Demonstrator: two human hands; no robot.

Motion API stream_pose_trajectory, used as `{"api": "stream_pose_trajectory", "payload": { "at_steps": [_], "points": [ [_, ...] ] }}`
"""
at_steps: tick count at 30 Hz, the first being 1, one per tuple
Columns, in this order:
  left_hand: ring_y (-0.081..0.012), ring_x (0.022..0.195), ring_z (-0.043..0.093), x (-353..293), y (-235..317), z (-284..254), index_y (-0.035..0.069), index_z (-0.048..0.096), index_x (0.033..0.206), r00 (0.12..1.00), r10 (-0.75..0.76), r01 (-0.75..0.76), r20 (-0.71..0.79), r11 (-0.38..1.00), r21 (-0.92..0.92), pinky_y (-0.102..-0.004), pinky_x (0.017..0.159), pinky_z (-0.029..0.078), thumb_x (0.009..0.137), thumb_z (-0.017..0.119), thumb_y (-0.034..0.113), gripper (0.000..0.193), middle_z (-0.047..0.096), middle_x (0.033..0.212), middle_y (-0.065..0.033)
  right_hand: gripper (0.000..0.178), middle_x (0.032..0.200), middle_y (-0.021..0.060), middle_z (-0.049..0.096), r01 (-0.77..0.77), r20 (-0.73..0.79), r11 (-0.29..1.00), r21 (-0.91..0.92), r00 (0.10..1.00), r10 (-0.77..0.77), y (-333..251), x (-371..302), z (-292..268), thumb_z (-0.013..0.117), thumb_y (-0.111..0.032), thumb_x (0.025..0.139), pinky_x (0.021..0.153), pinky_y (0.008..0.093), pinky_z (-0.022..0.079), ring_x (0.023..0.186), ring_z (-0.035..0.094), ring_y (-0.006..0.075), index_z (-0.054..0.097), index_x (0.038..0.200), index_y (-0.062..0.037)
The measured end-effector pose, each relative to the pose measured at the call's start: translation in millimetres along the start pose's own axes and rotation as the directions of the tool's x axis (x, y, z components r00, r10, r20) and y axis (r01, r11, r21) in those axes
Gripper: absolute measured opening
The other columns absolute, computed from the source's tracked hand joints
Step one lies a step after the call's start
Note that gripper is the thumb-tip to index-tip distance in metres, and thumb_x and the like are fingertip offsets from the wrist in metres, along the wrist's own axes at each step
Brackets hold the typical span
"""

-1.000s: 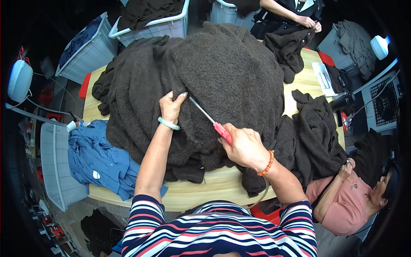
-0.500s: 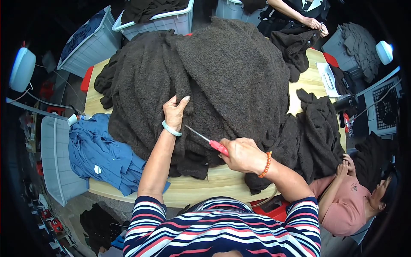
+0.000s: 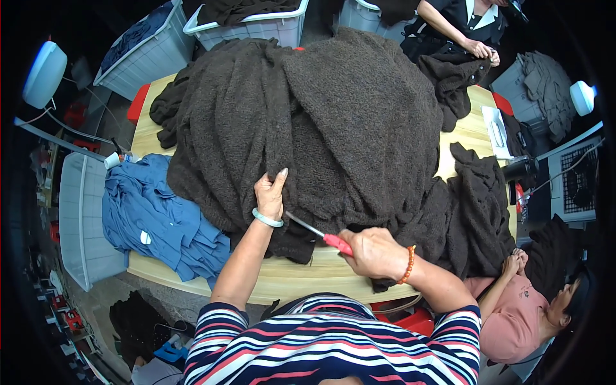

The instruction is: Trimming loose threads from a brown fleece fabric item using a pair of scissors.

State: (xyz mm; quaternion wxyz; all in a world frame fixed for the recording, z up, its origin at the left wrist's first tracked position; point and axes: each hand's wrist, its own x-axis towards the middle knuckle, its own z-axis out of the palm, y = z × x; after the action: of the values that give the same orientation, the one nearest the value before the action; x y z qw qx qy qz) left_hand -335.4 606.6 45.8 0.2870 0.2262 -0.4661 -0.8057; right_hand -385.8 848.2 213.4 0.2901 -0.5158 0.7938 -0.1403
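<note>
A big heap of dark brown knit garments (image 3: 366,122) covers the middle of the table. At its near edge my left hand (image 3: 269,197), with a pale bangle at the wrist, is closed on a fold of the knit, thumb on top. My right hand (image 3: 375,250), wearing an orange bead bracelet, is wrapped round the red handle of a slim pointed metal tool (image 3: 307,224). The tool's tip points up and left, close beside my left hand; its exact kind cannot be made out. Whatever lies under my left fingers is hidden.
Blue garments (image 3: 154,212) lie at the table's left edge. Grey bins (image 3: 144,54) stand behind. At the far right one person's hands (image 3: 481,50) hold a brown garment; a person in pink (image 3: 513,321) sits at the right. A lamp (image 3: 45,74) stands left, a dark cylindrical object (image 3: 518,169) right.
Both my hands have come nearer to me in the picture, and the tool with them. My left hand still grips the knit. The view has shifted slightly.
</note>
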Motion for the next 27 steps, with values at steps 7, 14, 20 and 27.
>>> {"api": "stream_pose_trajectory", "payload": {
  "at_steps": [7, 14, 20, 27],
  "points": [
    [-0.0151, 0.117, 0.056, 22, 46, 20, -0.005, 0.045, 0.139, 0.998, -0.025, 0.015, 0.051, 0.982, 0.189, -0.0295, 0.102, 0.043, 0.091, 0.068, 0.008, 0.054, 0.058, 0.130, -0.0096, 0.025, 0.070, 0.0217, 0.065, -0.063, -0.093, 0.993, 0.101, 0.993, 0.073, 5, -6, -5, 0.060, -0.020, 0.090, 0.066, 0.0484, 0.053, 0.069, 0.067, 0.0392, 0.058, 0.110, -0.0050],
    [-0.0135, 0.097, 0.064, 93, 49, 25, -0.002, 0.062, 0.118, 0.976, -0.149, 0.158, 0.161, 0.986, -0.045, -0.0275, 0.088, 0.051, 0.090, 0.068, 0.006, 0.030, 0.068, 0.107, -0.0066, 0.024, 0.072, 0.0196, 0.064, -0.098, -0.266, 0.985, 0.139, 0.955, 0.133, 1, 10, -24, 0.063, -0.021, 0.090, 0.066, 0.0483, 0.052, 0.071, 0.065, 0.0409, 0.057, 0.109, -0.0076],
    [-0.0106, 0.085, 0.065, 76, 34, 30, 0.002, 0.067, 0.103, 0.975, -0.064, 0.074, 0.213, 0.996, -0.042, -0.0251, 0.080, 0.051, 0.089, 0.067, 0.001, 0.014, 0.070, 0.098, -0.0038, 0.025, 0.071, 0.0208, 0.064, -0.247, -0.333, 0.965, 0.089, 0.906, 0.263, 8, 37, -35, 0.061, -0.023, 0.090, 0.070, 0.0514, 0.051, 0.073, 0.065, 0.0421, 0.057, 0.108, -0.0069],
    [-0.0092, 0.087, 0.065, 69, 40, 24, 0.000, 0.067, 0.108, 0.978, -0.072, 0.091, 0.198, 0.992, -0.088, -0.0247, 0.082, 0.051, 0.091, 0.065, 0.003, 0.016, 0.071, 0.098, -0.0037, 0.018, 0.070, 0.0218, 0.066, -0.171, -0.317, 0.984, 0.042, 0.932, 0.175, 11, 48, -30, 0.058, -0.021, 0.090, 0.067, 0.0499, 0.053, 0.071, 0.067, 0.0404, 0.059, 0.096, -0.0033]
  ]
}}
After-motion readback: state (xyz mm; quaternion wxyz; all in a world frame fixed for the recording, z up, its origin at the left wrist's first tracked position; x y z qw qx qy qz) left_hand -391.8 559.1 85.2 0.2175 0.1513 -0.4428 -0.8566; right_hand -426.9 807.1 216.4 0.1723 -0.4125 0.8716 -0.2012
